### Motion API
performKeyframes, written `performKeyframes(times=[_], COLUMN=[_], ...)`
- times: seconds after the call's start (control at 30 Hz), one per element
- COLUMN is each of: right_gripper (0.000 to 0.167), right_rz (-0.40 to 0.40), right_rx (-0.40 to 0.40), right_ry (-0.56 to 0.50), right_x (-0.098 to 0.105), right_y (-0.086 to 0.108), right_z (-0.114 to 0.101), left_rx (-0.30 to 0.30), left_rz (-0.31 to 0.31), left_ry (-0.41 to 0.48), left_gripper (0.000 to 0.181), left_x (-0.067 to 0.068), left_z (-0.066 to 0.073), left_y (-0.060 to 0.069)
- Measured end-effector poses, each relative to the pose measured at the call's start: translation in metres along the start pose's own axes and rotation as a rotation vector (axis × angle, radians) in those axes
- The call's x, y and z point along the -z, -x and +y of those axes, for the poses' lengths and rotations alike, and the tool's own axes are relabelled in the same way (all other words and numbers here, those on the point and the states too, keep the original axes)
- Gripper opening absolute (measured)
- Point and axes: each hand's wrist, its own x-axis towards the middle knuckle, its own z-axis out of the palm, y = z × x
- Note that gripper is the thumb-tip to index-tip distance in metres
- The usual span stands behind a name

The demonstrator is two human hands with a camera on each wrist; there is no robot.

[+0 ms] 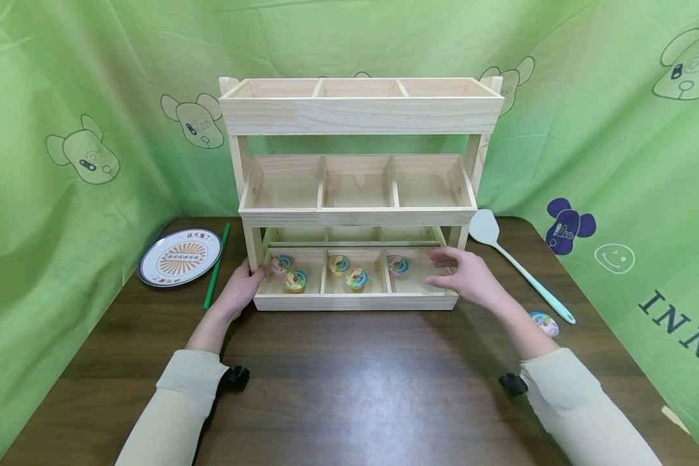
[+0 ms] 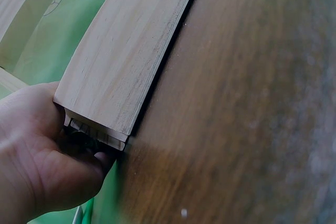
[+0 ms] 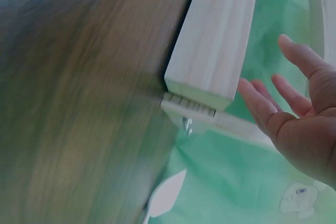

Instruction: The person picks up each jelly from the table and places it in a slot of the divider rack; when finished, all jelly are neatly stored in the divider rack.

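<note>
A pale wooden three-tier rack point(image 1: 361, 116) stands on the table. Its bottom tray point(image 1: 355, 303) holds several small round cups with colourful lids, among them one cup point(image 1: 356, 278) in the middle compartment and another point(image 1: 397, 264) in the right one. My left hand point(image 1: 241, 289) grips the left end of that tray; in the left wrist view the thumb and fingers curl around its corner point(image 2: 94, 114). Over the tray's right end, my right hand point(image 1: 466, 275) holds nothing, its fingers point(image 3: 296, 95) spread and thumb apart. Whether it touches the wood I cannot tell.
On the left lie a white patterned plate point(image 1: 180, 257) and a green stick point(image 1: 215, 272). To the right are a pale spatula point(image 1: 524, 272) and a colourful lidded piece point(image 1: 544, 323), partly behind the right forearm. A green cloth point(image 1: 64, 226) surrounds the table point(image 1: 349, 388).
</note>
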Motion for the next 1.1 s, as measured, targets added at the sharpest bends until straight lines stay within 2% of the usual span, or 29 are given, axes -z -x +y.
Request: performKeyframes(times=[0.47,0.6,0.67,0.7,0.83,1.1], right_gripper=[0.055,0.053,0.052,0.052,0.051,0.047], right_rz=[0.061,0.084,0.088,0.09,0.089,0.165], right_rx=[-0.005,-0.021,-0.034,-0.04,-0.071,-0.064], right_ry=[0.052,0.077,0.094,0.106,0.103,0.154], right_x=[0.036,0.043,0.047,0.049,0.056,0.066], right_y=[0.05,0.065,0.072,0.075,0.088,0.111], right_z=[0.026,0.034,0.038,0.04,0.05,0.071], left_rx=[0.008,0.017,0.029,0.028,0.016,-0.013], left_rz=[-0.013,-0.035,-0.042,-0.043,-0.031,-0.019], left_ry=[-0.004,0.001,0.014,0.016,0.011,0.002], left_gripper=[0.067,0.065,0.065,0.065,0.068,0.067], left_x=[0.0,0.0,0.001,0.001,0.001,0.0], left_z=[0.001,0.02,0.022,0.022,0.003,-0.001], left_y=[0.0,0.011,0.012,0.012,0.002,0.001])
